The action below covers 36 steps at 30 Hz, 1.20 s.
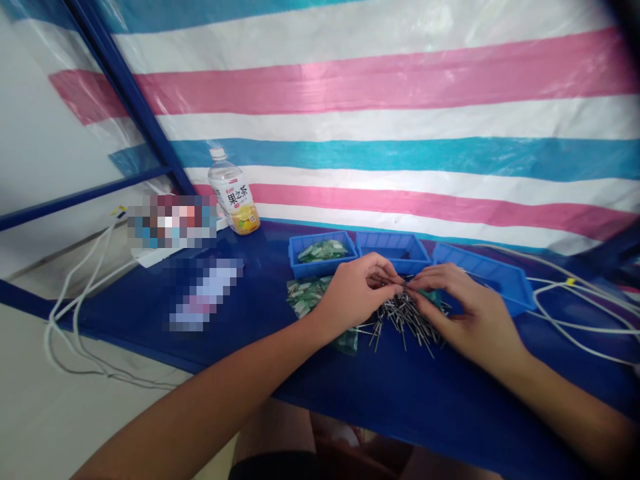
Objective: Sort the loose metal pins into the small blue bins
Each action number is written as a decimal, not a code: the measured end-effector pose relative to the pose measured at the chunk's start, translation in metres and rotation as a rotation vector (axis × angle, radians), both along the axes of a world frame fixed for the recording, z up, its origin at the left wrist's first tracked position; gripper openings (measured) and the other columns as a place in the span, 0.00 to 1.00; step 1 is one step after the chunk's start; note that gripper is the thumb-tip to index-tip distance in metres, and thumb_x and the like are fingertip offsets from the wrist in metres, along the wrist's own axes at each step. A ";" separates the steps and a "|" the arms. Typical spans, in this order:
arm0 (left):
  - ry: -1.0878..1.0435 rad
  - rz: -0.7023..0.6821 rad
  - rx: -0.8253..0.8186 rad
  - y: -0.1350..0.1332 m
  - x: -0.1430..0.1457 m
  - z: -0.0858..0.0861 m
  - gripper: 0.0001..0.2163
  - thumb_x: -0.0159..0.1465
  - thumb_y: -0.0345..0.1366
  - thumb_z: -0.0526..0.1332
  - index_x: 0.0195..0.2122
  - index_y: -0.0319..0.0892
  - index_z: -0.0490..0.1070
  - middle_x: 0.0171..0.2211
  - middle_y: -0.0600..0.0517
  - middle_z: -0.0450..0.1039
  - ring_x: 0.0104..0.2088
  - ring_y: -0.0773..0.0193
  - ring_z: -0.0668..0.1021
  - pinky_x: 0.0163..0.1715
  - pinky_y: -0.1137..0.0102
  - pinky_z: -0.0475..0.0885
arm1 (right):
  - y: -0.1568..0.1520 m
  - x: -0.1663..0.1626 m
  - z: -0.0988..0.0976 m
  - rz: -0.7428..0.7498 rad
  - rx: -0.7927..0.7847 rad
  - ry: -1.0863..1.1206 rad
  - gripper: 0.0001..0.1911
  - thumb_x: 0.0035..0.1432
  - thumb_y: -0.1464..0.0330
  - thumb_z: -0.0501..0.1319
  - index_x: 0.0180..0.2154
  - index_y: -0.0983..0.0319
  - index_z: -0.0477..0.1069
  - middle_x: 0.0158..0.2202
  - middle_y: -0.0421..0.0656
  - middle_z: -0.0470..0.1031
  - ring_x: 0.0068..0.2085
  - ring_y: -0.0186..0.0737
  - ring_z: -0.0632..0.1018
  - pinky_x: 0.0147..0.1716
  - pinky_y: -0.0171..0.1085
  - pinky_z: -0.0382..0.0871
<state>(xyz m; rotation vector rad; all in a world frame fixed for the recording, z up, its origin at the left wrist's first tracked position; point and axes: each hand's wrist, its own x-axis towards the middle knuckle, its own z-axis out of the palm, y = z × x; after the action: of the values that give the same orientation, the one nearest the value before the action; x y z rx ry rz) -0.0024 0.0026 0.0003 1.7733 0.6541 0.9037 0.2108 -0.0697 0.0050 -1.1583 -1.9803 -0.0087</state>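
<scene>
Over a heap of thin metal rods [407, 323] on the blue tabletop, my left hand [363, 283] and my right hand [463, 307] meet with fingertips nearly touching. Both pinch at a small dark piece [404, 285] between them; it is too small to name. Just left of the heap, partly behind my left forearm, lie green-and-white small flat pieces [304, 295]. Similar pieces fill part of the left blue bin [313, 270] behind my left hand. The middle blue bin [393, 239] and the right blue bin [517, 283] stand behind my fingers.
A drink bottle [237, 197] stands at the back left, near blurred-out items. White cables [585, 320] run along the right side, and more cables [75, 327] hang off the left edge. A striped plastic sheet [350, 87] forms the back wall, beside a blue metal post [135, 100].
</scene>
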 end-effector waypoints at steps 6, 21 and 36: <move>-0.029 -0.010 -0.033 -0.002 0.002 0.001 0.08 0.66 0.33 0.69 0.44 0.44 0.74 0.44 0.46 0.85 0.45 0.56 0.87 0.51 0.56 0.84 | 0.001 0.001 -0.006 -0.036 -0.080 -0.009 0.03 0.68 0.67 0.64 0.43 0.54 0.75 0.43 0.45 0.82 0.44 0.49 0.82 0.44 0.47 0.77; 0.113 -0.030 0.068 -0.009 -0.001 0.012 0.15 0.73 0.42 0.63 0.56 0.43 0.78 0.38 0.46 0.87 0.38 0.57 0.87 0.39 0.64 0.84 | -0.001 0.006 -0.010 -0.143 -0.184 0.191 0.07 0.67 0.64 0.65 0.47 0.54 0.73 0.39 0.42 0.79 0.37 0.43 0.81 0.38 0.42 0.76; 0.023 -0.023 0.058 -0.004 0.002 0.003 0.13 0.71 0.37 0.64 0.54 0.45 0.81 0.53 0.46 0.84 0.50 0.55 0.86 0.54 0.57 0.83 | 0.001 0.005 -0.008 -0.070 -0.137 0.094 0.06 0.67 0.66 0.67 0.46 0.54 0.77 0.44 0.43 0.81 0.36 0.42 0.80 0.38 0.43 0.76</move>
<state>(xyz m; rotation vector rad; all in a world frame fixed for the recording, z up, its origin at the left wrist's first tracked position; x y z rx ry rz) -0.0005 -0.0012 0.0037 1.8419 0.6266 0.8957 0.2156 -0.0684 -0.0032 -1.2922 -1.8801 0.1454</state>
